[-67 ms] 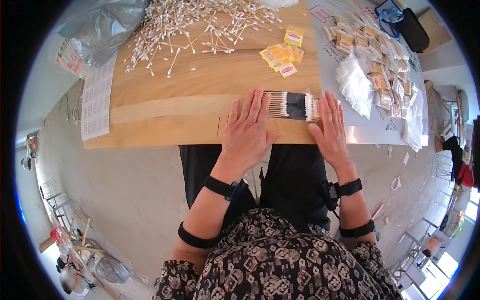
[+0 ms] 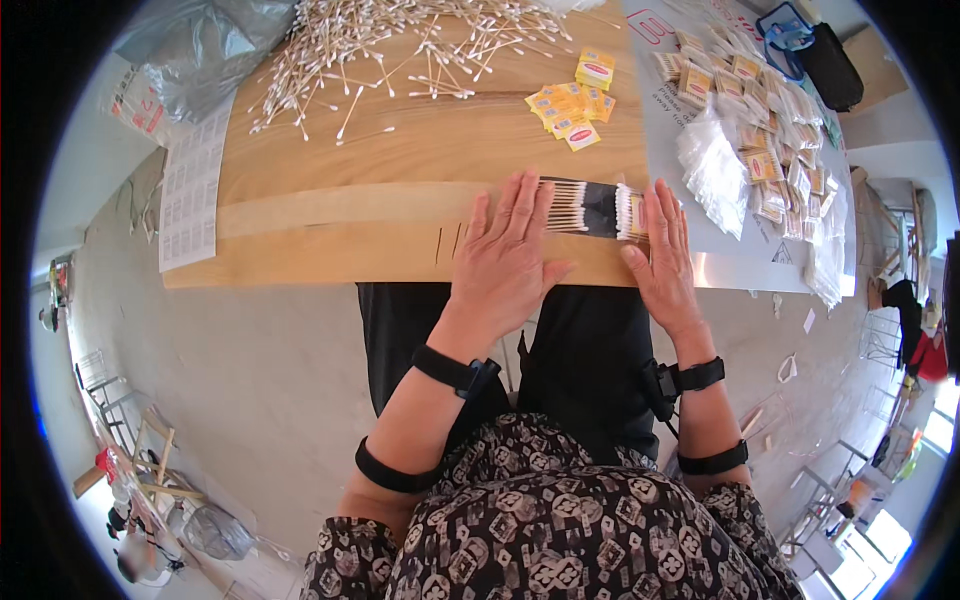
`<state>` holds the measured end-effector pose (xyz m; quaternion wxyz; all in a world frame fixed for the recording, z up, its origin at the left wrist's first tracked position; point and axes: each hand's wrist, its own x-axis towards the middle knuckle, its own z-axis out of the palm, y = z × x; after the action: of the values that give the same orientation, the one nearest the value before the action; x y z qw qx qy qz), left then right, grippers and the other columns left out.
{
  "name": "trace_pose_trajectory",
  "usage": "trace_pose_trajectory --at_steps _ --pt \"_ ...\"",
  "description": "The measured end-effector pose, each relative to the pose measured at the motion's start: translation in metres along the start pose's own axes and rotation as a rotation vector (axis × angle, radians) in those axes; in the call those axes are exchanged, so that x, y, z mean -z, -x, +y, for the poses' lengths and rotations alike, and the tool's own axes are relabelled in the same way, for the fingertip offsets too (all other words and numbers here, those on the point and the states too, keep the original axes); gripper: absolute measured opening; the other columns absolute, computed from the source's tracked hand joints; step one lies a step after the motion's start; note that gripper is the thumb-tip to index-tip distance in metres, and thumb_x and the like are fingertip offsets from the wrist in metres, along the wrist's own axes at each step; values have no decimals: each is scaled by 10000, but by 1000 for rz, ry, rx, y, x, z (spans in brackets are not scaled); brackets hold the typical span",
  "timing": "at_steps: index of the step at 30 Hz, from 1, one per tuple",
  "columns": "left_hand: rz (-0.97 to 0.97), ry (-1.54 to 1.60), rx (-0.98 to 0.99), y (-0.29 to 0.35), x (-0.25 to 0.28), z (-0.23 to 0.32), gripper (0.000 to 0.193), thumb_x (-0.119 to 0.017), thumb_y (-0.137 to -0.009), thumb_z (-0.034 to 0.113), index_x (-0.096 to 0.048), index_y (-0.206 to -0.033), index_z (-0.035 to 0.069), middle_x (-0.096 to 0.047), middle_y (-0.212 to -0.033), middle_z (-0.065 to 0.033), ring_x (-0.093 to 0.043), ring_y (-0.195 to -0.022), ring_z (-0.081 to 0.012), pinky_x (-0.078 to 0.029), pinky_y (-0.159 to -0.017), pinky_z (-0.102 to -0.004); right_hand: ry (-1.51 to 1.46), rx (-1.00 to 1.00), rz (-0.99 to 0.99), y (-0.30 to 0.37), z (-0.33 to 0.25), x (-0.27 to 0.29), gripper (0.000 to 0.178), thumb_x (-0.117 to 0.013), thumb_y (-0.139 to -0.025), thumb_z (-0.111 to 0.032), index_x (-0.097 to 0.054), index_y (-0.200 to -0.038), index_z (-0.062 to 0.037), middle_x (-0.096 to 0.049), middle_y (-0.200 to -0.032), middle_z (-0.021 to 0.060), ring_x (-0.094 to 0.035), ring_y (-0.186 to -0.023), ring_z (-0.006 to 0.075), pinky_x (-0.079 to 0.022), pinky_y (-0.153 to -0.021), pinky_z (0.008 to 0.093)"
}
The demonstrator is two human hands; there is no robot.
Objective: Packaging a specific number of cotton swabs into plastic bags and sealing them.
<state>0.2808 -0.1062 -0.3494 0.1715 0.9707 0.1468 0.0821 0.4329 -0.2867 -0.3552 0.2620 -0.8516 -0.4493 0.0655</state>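
Note:
My left hand [image 2: 503,258] lies flat on the wooden table, fingers stretched out and thumb pointing right. Its fingers cover the left end of a row of cotton swabs [image 2: 566,206], laid side by side with white tips to the right. A dark strip [image 2: 600,210] shows between this row and a small bundle of swabs with a yellow card [image 2: 632,213]. Over the right part of that bundle rests my right hand [image 2: 663,262], also flat with straight fingers. What lies under both palms is hidden.
A big heap of loose cotton swabs [image 2: 400,45] covers the table's far side. Yellow cards [image 2: 570,108] lie nearer, right of centre. To the right, a grey sheet [image 2: 668,135] bears clear plastic bags [image 2: 712,165] and many packed swab packets [image 2: 765,165]. A printed sheet [image 2: 190,190] hangs at the left edge.
My left hand and the swab row have slid slightly right, narrowing the dark gap; another dark line shows on the wood left of it. The view has shifted a little too.

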Motion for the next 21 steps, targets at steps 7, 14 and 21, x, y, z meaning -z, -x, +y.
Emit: trace_pose_trajectory --at_steps 7,14,21 --pt "55 96 -54 -11 -12 18 817 -600 -861 464 -320 -1474 4 -271 -1560 -150 -242 -1453 -271 -170 -1184 -456 -195 -2 -7 0 8 -4 638 -442 -994 -366 -237 -1528 -84 -199 -1587 160 -172 -1471 336 -120 -1194 440" --pt "98 125 -53 -15 -25 31 809 -613 -848 468 -362 -1446 -14 -282 -1550 -164 -239 -1453 -276 -172 -1182 -462 -319 -31 -31 -1 8 -4 623 -396 -1009 -386 -238 -1529 -81 -182 -1593 162 -140 -1478 343 -130 -1189 422" --pt "103 153 -75 -24 -28 44 762 -597 -878 428 -367 -1437 -36 -308 -1533 -188 -270 -1437 -298 -192 -1175 -458 -166 19 -22 -1 13 -1 613 -377 -1017 -391 -252 -1521 -65 -223 -1577 173 -168 -1474 331 -118 -1193 421"
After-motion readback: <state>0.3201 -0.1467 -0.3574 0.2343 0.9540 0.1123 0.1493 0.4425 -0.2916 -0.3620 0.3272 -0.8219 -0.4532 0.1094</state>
